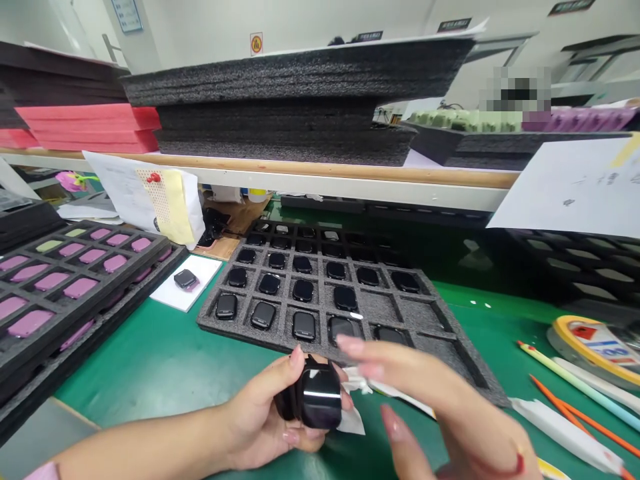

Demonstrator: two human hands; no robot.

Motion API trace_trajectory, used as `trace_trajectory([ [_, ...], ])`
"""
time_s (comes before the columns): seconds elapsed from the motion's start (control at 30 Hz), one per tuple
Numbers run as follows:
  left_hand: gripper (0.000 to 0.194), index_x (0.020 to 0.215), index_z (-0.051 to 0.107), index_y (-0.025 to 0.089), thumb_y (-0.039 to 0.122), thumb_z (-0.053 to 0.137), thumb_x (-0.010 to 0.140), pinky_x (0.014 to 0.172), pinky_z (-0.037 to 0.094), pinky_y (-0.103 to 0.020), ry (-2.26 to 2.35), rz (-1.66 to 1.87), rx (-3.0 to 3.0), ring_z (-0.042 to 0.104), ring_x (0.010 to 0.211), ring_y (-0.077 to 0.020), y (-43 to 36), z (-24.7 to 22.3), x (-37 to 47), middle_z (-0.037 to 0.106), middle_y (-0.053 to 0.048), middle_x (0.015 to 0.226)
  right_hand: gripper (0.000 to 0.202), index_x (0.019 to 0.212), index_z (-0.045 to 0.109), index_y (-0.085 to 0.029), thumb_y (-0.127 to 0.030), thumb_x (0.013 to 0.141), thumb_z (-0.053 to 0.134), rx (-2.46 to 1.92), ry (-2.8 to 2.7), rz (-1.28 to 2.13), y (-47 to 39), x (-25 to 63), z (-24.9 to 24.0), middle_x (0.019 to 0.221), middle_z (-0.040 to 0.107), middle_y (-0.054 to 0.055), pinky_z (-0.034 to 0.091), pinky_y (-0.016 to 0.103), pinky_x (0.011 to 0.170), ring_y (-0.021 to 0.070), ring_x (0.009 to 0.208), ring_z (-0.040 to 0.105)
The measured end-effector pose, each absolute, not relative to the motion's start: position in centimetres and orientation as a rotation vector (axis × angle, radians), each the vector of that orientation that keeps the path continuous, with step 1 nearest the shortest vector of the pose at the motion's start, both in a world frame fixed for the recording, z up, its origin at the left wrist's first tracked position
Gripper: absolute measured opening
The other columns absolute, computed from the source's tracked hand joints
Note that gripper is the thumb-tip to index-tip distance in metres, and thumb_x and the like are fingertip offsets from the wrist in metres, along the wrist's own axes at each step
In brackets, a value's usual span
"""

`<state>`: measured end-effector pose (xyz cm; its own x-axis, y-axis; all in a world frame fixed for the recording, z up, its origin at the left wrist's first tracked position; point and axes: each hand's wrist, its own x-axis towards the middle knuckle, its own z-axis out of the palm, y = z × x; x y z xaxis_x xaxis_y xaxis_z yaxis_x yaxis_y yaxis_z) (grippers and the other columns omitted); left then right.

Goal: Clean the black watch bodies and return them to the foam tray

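Several black watch-like devices are stacked side by side in my left hand, thumb on top and fingers beneath, at the lower middle. To their right my right hand hovers with fingers spread and nothing between them, slightly blurred. Just beyond both hands lies a dark grey foam tray with similar black devices in many compartments; some compartments at its right hold none. A white cloth or tissue shows behind the held devices.
Foam trays with purple and green pieces stand at left. One device rests on a white card. Yellow tape and pens lie at right. A shelf bearing black foam sheets crosses the back.
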<state>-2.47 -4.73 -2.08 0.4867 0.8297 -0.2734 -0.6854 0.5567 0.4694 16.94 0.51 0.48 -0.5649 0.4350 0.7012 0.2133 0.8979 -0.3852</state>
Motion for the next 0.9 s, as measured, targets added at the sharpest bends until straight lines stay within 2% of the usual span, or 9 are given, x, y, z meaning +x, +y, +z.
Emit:
trace_trajectory([
  [0.1,0.048,0.082,0.068,0.011,0.057,0.081,0.072,0.042,0.011,-0.018,0.544,0.968,0.336,0.044,0.045,-0.0043,-4.7,-2.1,-2.3,0.06,-0.003,0.066,0.067,0.135,0.052,-0.024,0.003,0.074,0.046,-0.348,-2.339,0.182,0.7,17.0,0.9,0.118,0.076,0.006,0.06,0.038,0.1,0.0245,0.112,0.071],
  [0.17,0.05,0.086,0.069,0.01,0.056,0.081,0.072,0.042,0.012,-0.018,0.554,0.981,0.336,0.043,0.045,-0.0036,-4.6,-2.1,-2.3,0.063,-0.006,0.073,0.062,0.133,0.055,-0.021,0.003,0.076,0.046,-0.419,-2.324,0.076,1.1,17.1,1.1,0.116,0.076,0.008,0.057,0.039,0.103,0.0242,0.112,0.072],
  [0.23,0.051,0.09,0.07,0.01,0.056,0.082,0.071,0.042,0.012,-0.018,0.553,0.977,0.328,0.044,0.046,-0.0035,-4.6,-2.1,-2.3,0.065,-0.008,0.078,0.055,0.129,0.06,-0.02,0.0,0.08,0.046,-0.507,-2.292,0.028,1.1,17.1,1.2,0.123,0.072,0.012,0.058,0.04,0.102,0.0256,0.117,0.069],
  [0.37,0.048,0.08,0.068,0.01,0.055,0.084,0.07,0.041,0.013,-0.016,0.564,0.979,0.294,0.045,0.046,-0.0041,-4.6,-2.2,-2.2,0.057,-0.002,0.065,0.054,0.129,0.064,-0.02,-0.004,0.081,0.045,-0.447,-2.386,-0.019,0.6,17.0,1.0,0.14,0.06,0.018,0.059,0.043,0.098,0.0295,0.13,0.058],
  [0.43,0.048,0.077,0.068,0.01,0.054,0.084,0.07,0.041,0.013,-0.015,0.574,0.995,0.278,0.046,0.046,-0.0043,-4.6,-2.3,-2.2,0.055,-0.001,0.063,0.053,0.128,0.065,-0.016,-0.004,0.08,0.046,-0.397,-2.394,-0.068,0.7,17.0,0.7,0.138,0.06,0.021,0.057,0.045,0.1,0.0306,0.131,0.057],
  [0.53,0.049,0.083,0.07,0.008,0.054,0.084,0.07,0.04,0.014,-0.015,0.591,1.01,0.284,0.048,0.046,-0.0039,-4.5,-2.5,-2.3,0.06,-0.005,0.071,0.041,0.116,0.07,-0.012,-0.004,0.08,0.05,-0.394,-2.345,-0.134,1.3,17.2,0.3,0.135,0.061,0.024,0.054,0.051,0.103,0.0335,0.131,0.056],
  [0.63,0.049,0.088,0.071,0.009,0.055,0.082,0.072,0.04,0.015,-0.015,0.56,1.016,0.309,0.046,0.045,-0.0037,-4.5,-2.4,-2.4,0.061,-0.005,0.072,0.045,0.118,0.069,-0.013,-0.001,0.079,0.05,-0.438,-2.31,-0.123,1.5,17.1,0.5,0.139,0.058,0.021,0.053,0.049,0.105,0.0317,0.132,0.056],
  [0.77,0.047,0.08,0.071,0.01,0.054,0.084,0.07,0.04,0.015,-0.014,0.558,1.041,0.312,0.044,0.045,-0.0038,-4.7,-2.2,-2.3,0.055,-0.001,0.062,0.059,0.13,0.064,-0.019,0.002,0.078,0.044,-0.417,-2.349,-0.062,0.8,16.9,0.9,0.142,0.057,0.017,0.056,0.041,0.102,0.0272,0.134,0.055],
  [0.9,0.045,0.085,0.072,0.01,0.052,0.083,0.072,0.04,0.014,-0.015,0.57,1.045,0.335,0.044,0.044,-0.0027,-4.7,-2.1,-2.2,0.059,-0.003,0.067,0.046,0.117,0.07,-0.019,0.001,0.082,0.048,-0.438,-2.3,-0.133,1.1,17.4,0.9,0.137,0.061,0.018,0.056,0.047,0.103,0.0305,0.131,0.058],
])
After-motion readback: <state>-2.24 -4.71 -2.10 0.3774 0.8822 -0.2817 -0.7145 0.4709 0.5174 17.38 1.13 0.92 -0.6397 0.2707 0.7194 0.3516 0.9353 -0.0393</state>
